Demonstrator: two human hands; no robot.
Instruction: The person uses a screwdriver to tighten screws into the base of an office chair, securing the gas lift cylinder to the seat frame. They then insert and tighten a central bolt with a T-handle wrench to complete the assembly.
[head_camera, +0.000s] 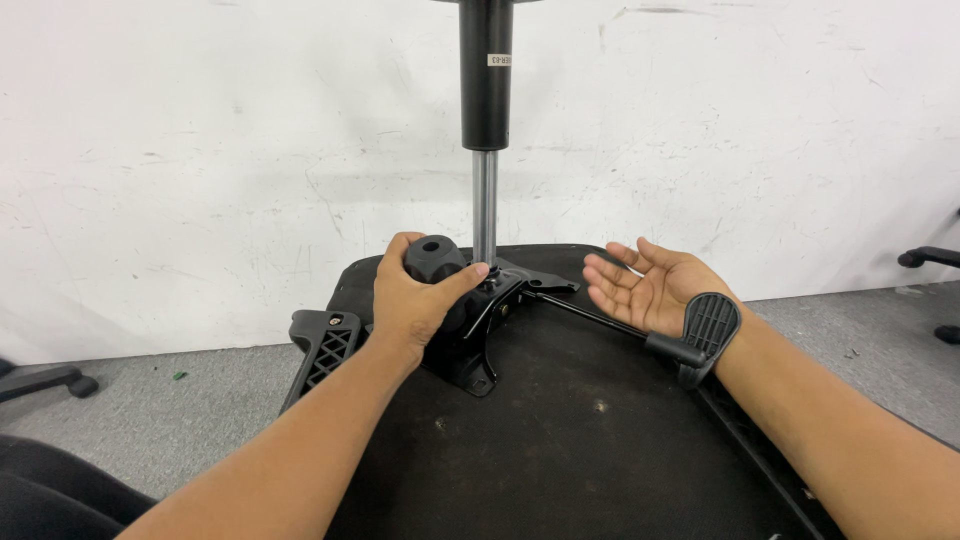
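Observation:
An upturned black chair seat (580, 440) lies in front of me, underside up. A black metal tilt mechanism (470, 350) is fixed at its middle, and a gas-lift column (486, 150) rises from it, chrome rod below, black cylinder above. My left hand (415, 300) grips a round black knob (432, 258) on the mechanism, thumb touching the base of the rod. My right hand (645, 285) hovers palm up, fingers apart, holding nothing, just beyond the lever rod. A black paddle lever handle (705, 335) sits against my right wrist.
A black armrest bracket (322, 350) sticks out at the seat's left edge. White scuffed wall (200, 150) stands close behind. Grey floor (150, 400) surrounds the seat. Chair base legs with casters show at the far left (45, 380) and far right (930, 260).

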